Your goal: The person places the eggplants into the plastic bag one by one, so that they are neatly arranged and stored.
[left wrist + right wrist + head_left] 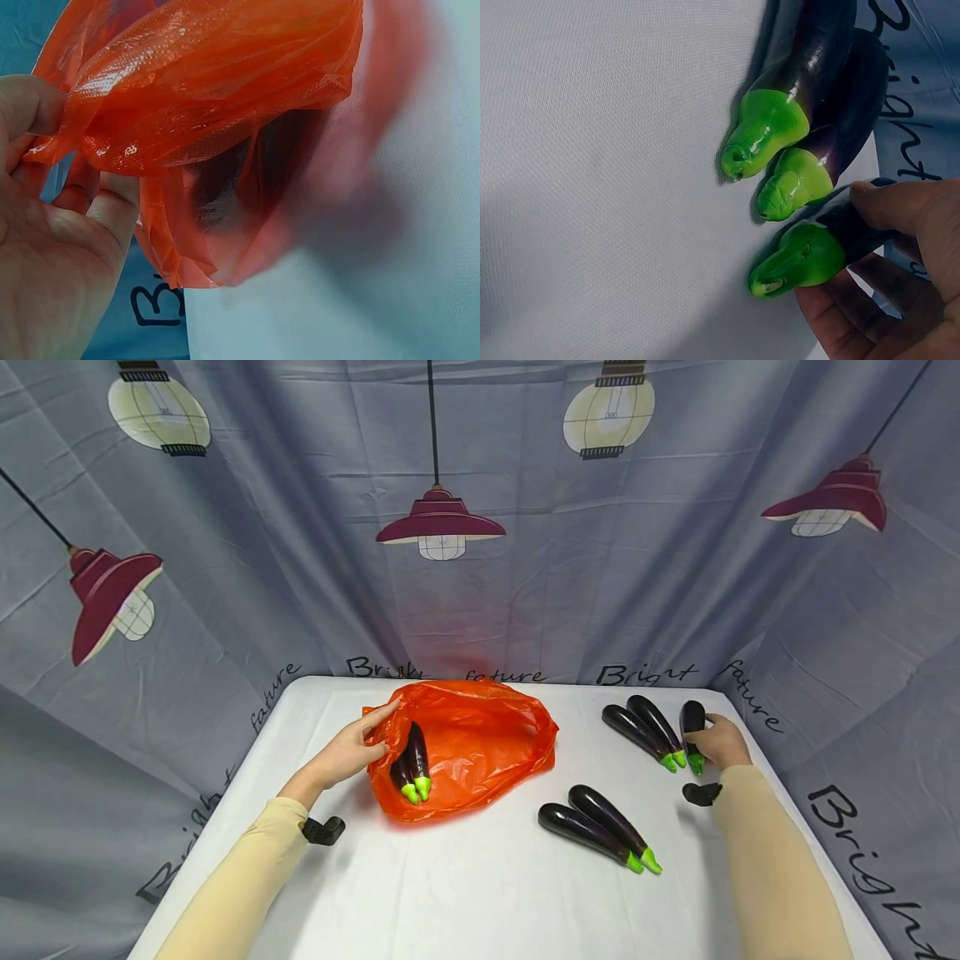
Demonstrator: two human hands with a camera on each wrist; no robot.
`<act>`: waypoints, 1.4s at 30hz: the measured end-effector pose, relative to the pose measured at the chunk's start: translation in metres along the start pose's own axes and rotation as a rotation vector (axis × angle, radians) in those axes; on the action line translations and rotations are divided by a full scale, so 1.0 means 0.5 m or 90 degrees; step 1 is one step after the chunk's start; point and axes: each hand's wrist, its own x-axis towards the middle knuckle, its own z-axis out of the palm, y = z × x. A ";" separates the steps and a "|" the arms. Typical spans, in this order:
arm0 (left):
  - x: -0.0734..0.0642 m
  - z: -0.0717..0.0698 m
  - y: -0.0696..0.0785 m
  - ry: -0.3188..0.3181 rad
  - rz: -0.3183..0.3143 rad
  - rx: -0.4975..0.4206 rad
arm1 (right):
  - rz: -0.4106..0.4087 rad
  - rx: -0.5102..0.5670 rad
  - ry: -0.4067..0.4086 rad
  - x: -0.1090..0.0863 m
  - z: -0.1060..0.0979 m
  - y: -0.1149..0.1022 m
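Bag (480, 739), orange plastic, mouth gaping on white table (465, 893); two eggplants (417, 756) inside, along its left side. Left hand (347, 758) at bag's left rim, thumb and fingers pinching film. Right hand (722, 742) well right of bag, thumb and fingers pinching single eggplant (693, 718); whether lifted, cannot tell. Far pair (636, 732) between it and bag; near pair (587, 833) right of bag, closer to person. Step, apparently: picking up for bagging. Next move likely calls for lift clear of far pair, bag mouth kept wide.
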 end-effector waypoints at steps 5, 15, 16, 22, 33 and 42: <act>-0.001 0.000 0.000 -0.001 0.000 0.002 | -0.002 -0.001 0.000 0.000 0.000 -0.003; 0.000 0.000 0.001 -0.007 -0.003 -0.016 | -0.001 0.022 0.010 0.003 0.001 0.008; 0.000 0.001 0.002 -0.006 -0.005 -0.016 | -0.002 0.033 0.015 0.005 0.002 0.011; 0.000 -0.001 0.005 0.002 -0.005 0.010 | -0.052 0.106 0.038 0.005 -0.005 0.014; -0.001 -0.004 0.008 0.001 -0.019 0.000 | -0.091 0.221 0.007 -0.008 -0.027 -0.015; -0.003 -0.006 0.007 -0.001 -0.018 0.001 | -0.101 0.281 -0.004 -0.028 -0.024 -0.049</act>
